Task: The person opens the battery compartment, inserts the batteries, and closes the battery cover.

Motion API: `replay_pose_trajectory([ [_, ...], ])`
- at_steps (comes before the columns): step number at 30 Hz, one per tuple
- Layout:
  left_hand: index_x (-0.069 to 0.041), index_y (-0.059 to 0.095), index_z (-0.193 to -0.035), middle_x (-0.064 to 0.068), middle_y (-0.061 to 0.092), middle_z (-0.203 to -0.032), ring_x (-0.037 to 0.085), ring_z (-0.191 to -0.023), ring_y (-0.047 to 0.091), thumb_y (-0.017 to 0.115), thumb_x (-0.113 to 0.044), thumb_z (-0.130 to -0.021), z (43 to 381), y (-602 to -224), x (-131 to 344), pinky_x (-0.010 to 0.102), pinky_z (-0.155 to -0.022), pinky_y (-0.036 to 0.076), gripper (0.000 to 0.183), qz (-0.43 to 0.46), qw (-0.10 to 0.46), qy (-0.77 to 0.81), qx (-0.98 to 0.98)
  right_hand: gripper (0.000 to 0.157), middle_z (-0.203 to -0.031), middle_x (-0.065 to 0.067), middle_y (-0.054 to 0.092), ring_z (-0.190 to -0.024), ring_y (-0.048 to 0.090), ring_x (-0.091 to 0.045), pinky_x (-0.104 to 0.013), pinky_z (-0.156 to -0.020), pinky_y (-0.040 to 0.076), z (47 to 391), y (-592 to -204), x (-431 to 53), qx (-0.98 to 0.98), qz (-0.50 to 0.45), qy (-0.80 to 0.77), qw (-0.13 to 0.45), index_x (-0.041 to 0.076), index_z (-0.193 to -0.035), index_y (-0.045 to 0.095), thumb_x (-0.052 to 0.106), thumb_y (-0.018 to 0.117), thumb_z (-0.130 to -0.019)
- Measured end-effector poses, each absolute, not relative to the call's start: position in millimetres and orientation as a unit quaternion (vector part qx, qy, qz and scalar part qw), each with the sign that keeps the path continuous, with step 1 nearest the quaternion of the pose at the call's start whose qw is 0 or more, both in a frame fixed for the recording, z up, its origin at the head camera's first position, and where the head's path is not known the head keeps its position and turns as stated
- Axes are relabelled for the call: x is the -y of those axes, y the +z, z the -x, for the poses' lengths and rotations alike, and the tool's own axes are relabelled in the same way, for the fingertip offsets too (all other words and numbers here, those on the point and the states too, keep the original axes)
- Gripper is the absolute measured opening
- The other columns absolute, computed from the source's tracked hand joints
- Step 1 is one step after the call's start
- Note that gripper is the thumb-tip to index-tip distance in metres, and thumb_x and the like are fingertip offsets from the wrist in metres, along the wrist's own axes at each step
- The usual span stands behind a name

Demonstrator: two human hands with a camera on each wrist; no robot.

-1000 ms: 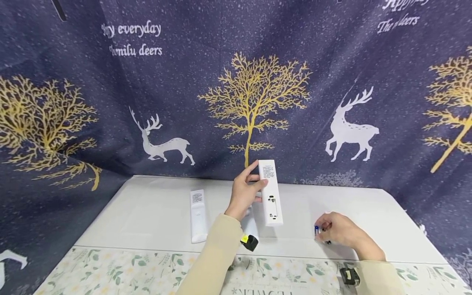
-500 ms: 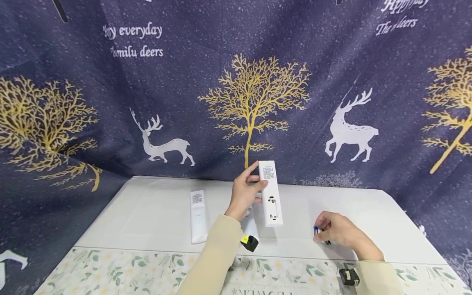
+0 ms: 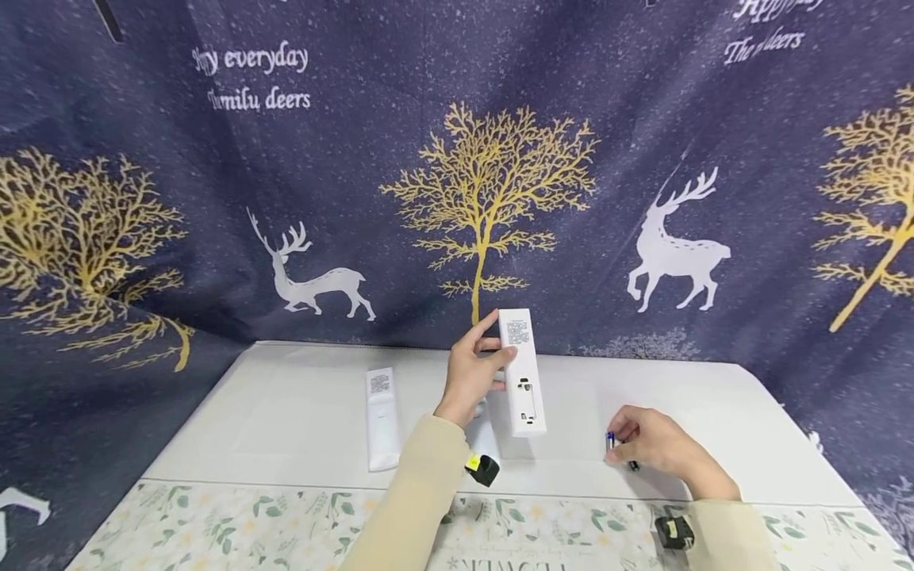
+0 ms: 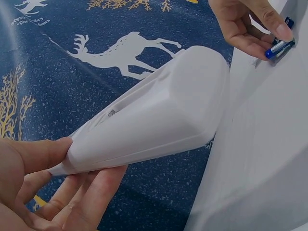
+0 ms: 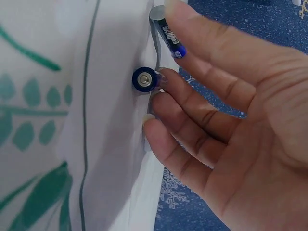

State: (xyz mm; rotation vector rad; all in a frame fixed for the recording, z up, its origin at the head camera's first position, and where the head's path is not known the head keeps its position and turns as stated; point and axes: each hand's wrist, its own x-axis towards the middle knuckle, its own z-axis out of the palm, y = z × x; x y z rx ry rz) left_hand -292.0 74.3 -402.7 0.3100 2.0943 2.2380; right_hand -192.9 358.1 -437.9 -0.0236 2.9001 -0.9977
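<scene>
My left hand holds a white remote control upright above the table, thumb on its back and fingers along its side. The remote's back faces me, with its battery compartment uncovered and metal contacts showing. Low over the table on the right, my right hand pinches a blue and black battery between thumb and index finger. A second battery is by the tips of the other fingers, its end with the metal nub facing the right wrist camera.
Another white remote lies face down on the white table, left of my left forearm. Partly hidden behind that forearm is a further white object. A floral cloth covers the near edge, and a dark blue deer-print curtain hangs behind.
</scene>
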Motion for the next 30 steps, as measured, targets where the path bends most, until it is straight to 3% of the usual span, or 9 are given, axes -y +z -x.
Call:
replay_pose_trajectory([
  [8,-0.034,0.053,-0.158,0.004,0.071,-0.115,0.021,-0.087,0.074,0.078,-0.009,-0.097,292,-404,-76,0.038,-0.065,0.065,0.071,-0.102,0.031,0.727,-0.678,0.034,-0.087,-0.001,0.065,-0.079,0.06,-0.018,-0.035,-0.069,0.054,192,-441,-359,-0.945,0.027,-0.324,0.014,0.004,-0.099,0.067,0.009,0.093,-0.078],
  [19,-0.034,0.053,-0.158,0.005,0.072,-0.115,0.022,-0.087,0.074,0.078,-0.008,-0.097,290,-405,-73,0.039,-0.066,0.066,0.071,-0.095,0.036,0.728,-0.678,0.019,-0.083,-0.001,0.065,-0.076,0.061,-0.018,-0.032,-0.066,0.052,190,-442,-349,-0.939,0.032,-0.343,-0.006,0.005,-0.096,0.064,0.004,0.082,-0.09],
  [30,-0.036,0.053,-0.158,0.003,0.072,-0.116,0.023,-0.088,0.074,0.079,-0.01,-0.097,293,-402,-76,0.039,-0.066,0.066,0.071,-0.097,0.036,0.729,-0.676,0.014,-0.094,-0.004,0.069,-0.082,0.067,-0.02,-0.032,-0.066,0.057,195,-432,-340,-0.927,0.047,-0.369,-0.054,0.004,-0.108,0.064,0.006,0.074,-0.099],
])
